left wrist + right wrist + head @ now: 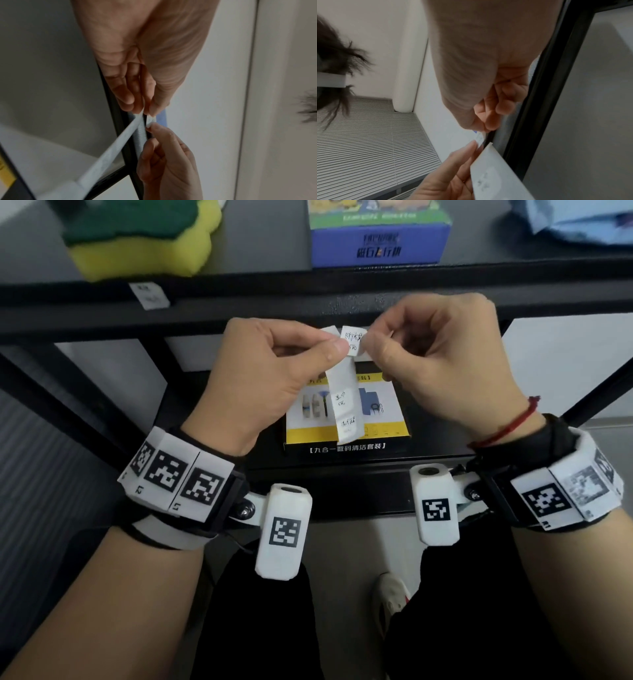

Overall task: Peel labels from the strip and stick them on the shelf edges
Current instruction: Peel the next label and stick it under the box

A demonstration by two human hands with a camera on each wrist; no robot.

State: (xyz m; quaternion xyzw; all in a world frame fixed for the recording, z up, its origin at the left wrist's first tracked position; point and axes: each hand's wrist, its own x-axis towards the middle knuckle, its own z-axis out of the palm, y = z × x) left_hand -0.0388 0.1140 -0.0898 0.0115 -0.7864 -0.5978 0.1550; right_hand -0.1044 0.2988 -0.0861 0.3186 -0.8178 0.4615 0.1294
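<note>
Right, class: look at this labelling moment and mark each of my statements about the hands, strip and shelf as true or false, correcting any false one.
1. The left hand pinches the label strip near its top. True.
2. The right hand is empty and hangs at the person's side. False: it pinches a small handwritten label at the strip's top.
3. A label is already stuck on the shelf edge, below the yellow-green sponge. True: the stuck label sits there.
4. The strip has no labels left. False: two handwritten labels remain lower down.
5. A blue box stands on the upper shelf. True.
</note>
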